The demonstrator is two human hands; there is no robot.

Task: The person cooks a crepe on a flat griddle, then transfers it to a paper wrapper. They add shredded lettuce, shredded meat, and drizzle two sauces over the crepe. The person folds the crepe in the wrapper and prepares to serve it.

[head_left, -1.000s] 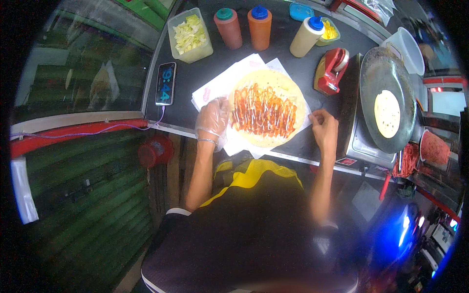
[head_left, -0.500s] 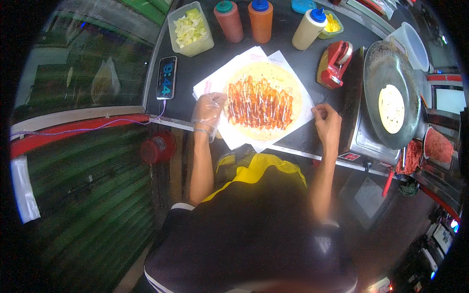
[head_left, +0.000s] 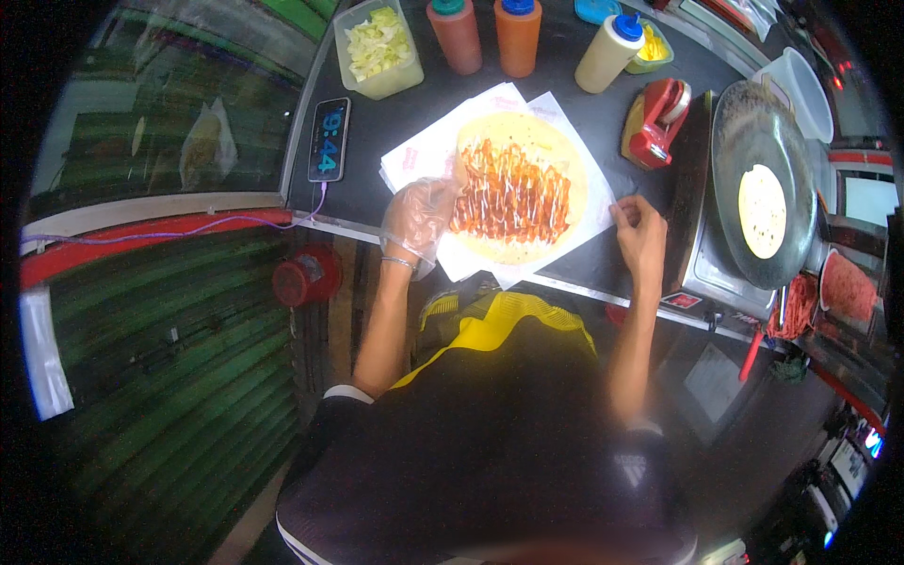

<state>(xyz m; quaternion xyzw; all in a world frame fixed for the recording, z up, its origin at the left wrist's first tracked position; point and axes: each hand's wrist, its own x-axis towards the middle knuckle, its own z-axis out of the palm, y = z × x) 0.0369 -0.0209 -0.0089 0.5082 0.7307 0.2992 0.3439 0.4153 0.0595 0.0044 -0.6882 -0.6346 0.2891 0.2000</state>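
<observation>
A round, pale flatbread (head_left: 521, 125) lies on white wrapping paper (head_left: 421, 153), its middle covered with orange-red sauced filling (head_left: 513, 193) and streaked with white sauce. My left hand (head_left: 417, 212), in a clear plastic glove, is at the flatbread's left edge. Its fingers are bent together on that edge; the fingertips are partly hidden by the hand and the glove. Bare, my right hand (head_left: 641, 231) pinches the right corner of the paper between thumb and fingers.
Along the back stand a tub of chopped lettuce (head_left: 379, 71), red (head_left: 456, 38) and orange (head_left: 517, 42) squeeze bottles, a cream one (head_left: 607, 56) and a small yellow-filled tub (head_left: 652, 49). A phone (head_left: 329, 141) lies left. Rightward are a red tape dispenser (head_left: 653, 127) and a griddle (head_left: 739, 132) bearing another flatbread (head_left: 761, 212).
My left hand has moved inward and slightly up over the flatbread's left edge. My right hand keeps its pinch at the paper's corner. The whole view has shifted slightly.
</observation>
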